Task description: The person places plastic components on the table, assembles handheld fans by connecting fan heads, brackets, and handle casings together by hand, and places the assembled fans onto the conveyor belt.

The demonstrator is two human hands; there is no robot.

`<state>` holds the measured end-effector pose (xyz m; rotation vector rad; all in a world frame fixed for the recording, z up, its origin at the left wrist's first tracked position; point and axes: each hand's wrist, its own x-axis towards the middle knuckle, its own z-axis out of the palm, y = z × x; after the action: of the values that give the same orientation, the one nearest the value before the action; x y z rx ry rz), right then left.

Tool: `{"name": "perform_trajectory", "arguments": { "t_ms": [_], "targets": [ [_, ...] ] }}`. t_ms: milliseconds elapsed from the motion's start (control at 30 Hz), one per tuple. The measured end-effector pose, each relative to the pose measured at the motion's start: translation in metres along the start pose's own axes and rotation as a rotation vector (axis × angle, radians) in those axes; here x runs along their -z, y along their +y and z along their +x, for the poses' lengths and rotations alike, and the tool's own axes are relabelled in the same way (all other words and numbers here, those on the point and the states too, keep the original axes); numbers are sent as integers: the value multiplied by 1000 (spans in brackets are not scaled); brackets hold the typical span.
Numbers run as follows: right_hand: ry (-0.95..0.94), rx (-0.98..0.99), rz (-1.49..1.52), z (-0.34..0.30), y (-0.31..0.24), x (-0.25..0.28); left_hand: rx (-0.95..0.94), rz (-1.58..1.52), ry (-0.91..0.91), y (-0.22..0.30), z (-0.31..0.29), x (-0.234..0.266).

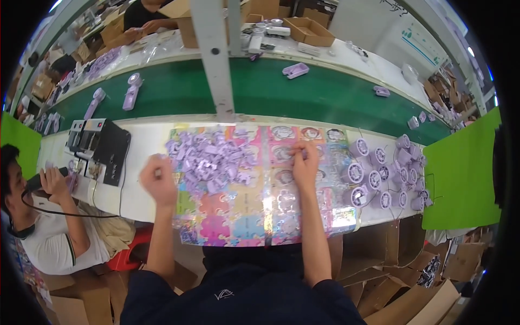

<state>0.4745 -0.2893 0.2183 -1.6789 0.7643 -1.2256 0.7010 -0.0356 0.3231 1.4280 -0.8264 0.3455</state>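
The step in hand looks like sorting small lilac plastic parts on the white surface (143,146). The left hand (157,181) is raised just left of the pile of lilac parts (211,160), its fingers curled closed around what seems to be one small piece, though blur hides exactly what. The right hand (304,162) rests to the right of the pile, fingertips pinched together on a tiny lilac piece against the colourful cartoon mat (254,216). Judging from this, the next move would call for a fine pinch and a steady hand, since the parts lie tangled and close together.

Further right of the right hand's fingers stands a cluster of round lilac fan housings (379,179). Beyond both hands runs a green belt (271,92) carrying a few lilac handheld fans (131,89). Brown cardboard boxes (309,31) sit on its far side, and flat green panels (460,173) stand at either edge.
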Motion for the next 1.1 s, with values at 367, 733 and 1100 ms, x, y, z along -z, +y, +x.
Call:
{"name": "perform_trajectory", "arguments": {
  "t_ms": [367,733,1100],
  "targets": [
    [-110,45,-201,-28,-30,34,-523,367,-953,-64,65,-350],
    [-64,-234,260,-33,-33,55,-53,672,-724,-160,74,-442],
    [-38,177,-306,-37,-45,40,-318,353,-954,13,47,-253]
  ]
}}
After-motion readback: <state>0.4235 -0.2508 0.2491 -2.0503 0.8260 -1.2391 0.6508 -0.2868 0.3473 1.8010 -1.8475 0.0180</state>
